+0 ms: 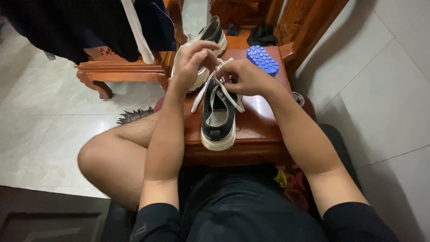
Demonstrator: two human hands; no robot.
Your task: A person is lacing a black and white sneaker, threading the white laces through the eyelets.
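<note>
Seated person, both forearms reaching forward over a low glossy reddish-brown wooden stool [260,130]. On it lies a dark navy canvas sneaker with a white rubber sole [218,117], heel toward the viewer, toe under the hands. Left hand [190,65] is raised over the toe end, thumb and forefingers pressed together in a pinch on what looks like one end of the flat white shoelace [215,89]; the exact grip point is hidden by the knuckles. Right hand [244,77] sits just beside it, fingers curled, tips pinching the lace at the upper eyelets. Loose lace loops hang down both sides of the tongue. Judging from this, lacing at the front eyelets is the step in hand; the next move calls for a fine thread-through with the shoe kept steady. A second matching sneaker [210,36] stands behind the hands, touching or nearly touching the left one, crowding that side. A blue studded plastic scrubbing brush [262,59] lies on the stool's far right corner, apart. Carved wooden furniture [121,69] with dark clothing [80,24] draped stands beyond, on pale floor tiles [389,89].
</note>
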